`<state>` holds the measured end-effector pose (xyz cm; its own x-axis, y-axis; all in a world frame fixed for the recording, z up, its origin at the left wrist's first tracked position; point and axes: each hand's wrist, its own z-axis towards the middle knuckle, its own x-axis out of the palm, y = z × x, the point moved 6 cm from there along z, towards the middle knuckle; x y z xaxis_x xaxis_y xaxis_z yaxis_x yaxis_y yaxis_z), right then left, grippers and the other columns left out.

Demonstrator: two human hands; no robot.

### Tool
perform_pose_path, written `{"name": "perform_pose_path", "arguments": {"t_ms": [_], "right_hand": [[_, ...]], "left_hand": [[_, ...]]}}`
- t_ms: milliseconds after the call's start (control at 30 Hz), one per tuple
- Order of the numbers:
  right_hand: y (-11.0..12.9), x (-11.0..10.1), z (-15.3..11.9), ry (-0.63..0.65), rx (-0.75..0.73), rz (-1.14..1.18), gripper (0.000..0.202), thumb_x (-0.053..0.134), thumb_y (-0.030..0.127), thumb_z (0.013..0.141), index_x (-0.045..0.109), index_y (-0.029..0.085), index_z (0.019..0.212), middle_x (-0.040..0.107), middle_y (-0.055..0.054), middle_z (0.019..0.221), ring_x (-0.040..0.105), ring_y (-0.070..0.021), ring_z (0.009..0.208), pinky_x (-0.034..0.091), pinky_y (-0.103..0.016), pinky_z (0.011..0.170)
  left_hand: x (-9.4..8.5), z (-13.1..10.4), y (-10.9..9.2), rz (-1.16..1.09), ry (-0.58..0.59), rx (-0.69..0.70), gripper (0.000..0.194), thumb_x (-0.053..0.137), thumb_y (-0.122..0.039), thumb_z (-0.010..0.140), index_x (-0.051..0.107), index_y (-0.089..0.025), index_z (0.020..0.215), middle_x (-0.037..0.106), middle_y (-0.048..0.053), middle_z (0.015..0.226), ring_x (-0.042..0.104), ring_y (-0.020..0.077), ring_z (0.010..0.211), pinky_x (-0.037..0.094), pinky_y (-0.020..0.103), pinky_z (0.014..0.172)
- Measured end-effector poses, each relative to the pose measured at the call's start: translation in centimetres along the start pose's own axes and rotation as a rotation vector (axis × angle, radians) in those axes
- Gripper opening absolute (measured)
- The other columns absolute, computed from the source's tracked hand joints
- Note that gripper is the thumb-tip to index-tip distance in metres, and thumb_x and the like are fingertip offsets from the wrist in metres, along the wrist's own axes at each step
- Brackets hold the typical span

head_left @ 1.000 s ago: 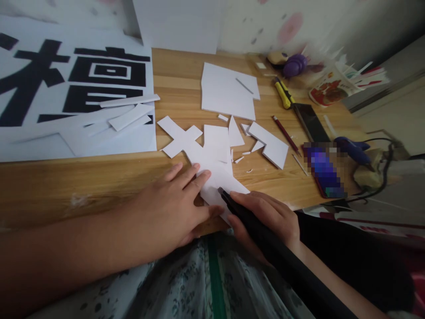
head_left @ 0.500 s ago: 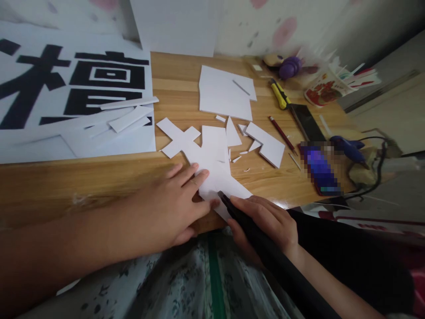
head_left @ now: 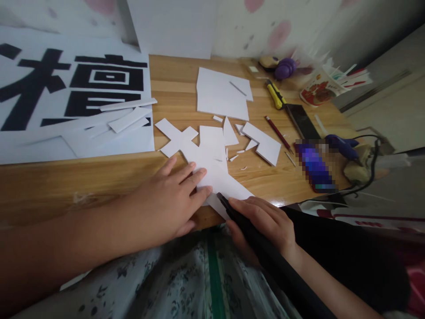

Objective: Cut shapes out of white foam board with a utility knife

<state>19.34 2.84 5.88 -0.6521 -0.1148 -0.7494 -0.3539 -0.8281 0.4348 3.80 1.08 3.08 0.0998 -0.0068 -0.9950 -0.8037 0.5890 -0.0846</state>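
Note:
A cut white foam board shape (head_left: 209, 155) with several arms lies near the table's front edge. My left hand (head_left: 175, 190) rests flat on its left side, fingers spread and holding nothing else. In my right hand (head_left: 268, 221) is a long black cutter knife (head_left: 245, 230), gripped with its narrow tip touching or just above the lower part of the board. The board's lower right end is partly hidden behind my right hand. Small white offcuts (head_left: 231, 133) and an L-shaped white piece (head_left: 264, 144) lie to the right of the shape.
A paper with a large black character (head_left: 102, 84) lies left, white strips (head_left: 129, 119) on it. A white board (head_left: 222, 95) is behind. To the right are a yellow utility knife (head_left: 275, 94), pencil (head_left: 278, 134), phone (head_left: 315, 168), blue glue gun (head_left: 343, 146) and paper tub (head_left: 320, 86).
My left hand's lowest finger on the board has shifted slightly up, away from the knife tip. The right hand keeps nearly the same place, and the whole view has moved a little.

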Motion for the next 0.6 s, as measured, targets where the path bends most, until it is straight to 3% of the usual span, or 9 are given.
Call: {"name": "perform_pose_path", "arguments": {"t_ms": [467, 600], "right_hand": [[1.5, -1.1, -2.4, 0.027, 0.005, -0.015, 0.036, 0.063, 0.009, 0.078, 0.06, 0.017, 0.112, 0.075, -0.01, 0.085, 0.074, -0.0205, 0.07, 0.063, -0.031, 0.063], [1.7, -2.3, -4.2, 0.069, 0.067, 0.031, 0.03, 0.06, 0.011, 0.078, 0.064, 0.021, 0.107, 0.077, -0.007, 0.082, 0.075, -0.0222, 0.072, 0.065, -0.03, 0.064]], "left_hand": [[-0.1, 0.0, 0.2, -0.011, 0.048, -0.014, 0.058, 0.072, -0.044, 0.081, 0.052, -0.021, 0.13, 0.048, 0.018, 0.145, 0.042, 0.0387, 0.136, 0.035, 0.067, 0.107], [-0.2, 0.1, 0.2, -0.002, 0.07, -0.004, 0.057, 0.071, -0.046, 0.082, 0.053, -0.022, 0.131, 0.049, 0.018, 0.144, 0.042, 0.0381, 0.136, 0.036, 0.063, 0.107]]}}
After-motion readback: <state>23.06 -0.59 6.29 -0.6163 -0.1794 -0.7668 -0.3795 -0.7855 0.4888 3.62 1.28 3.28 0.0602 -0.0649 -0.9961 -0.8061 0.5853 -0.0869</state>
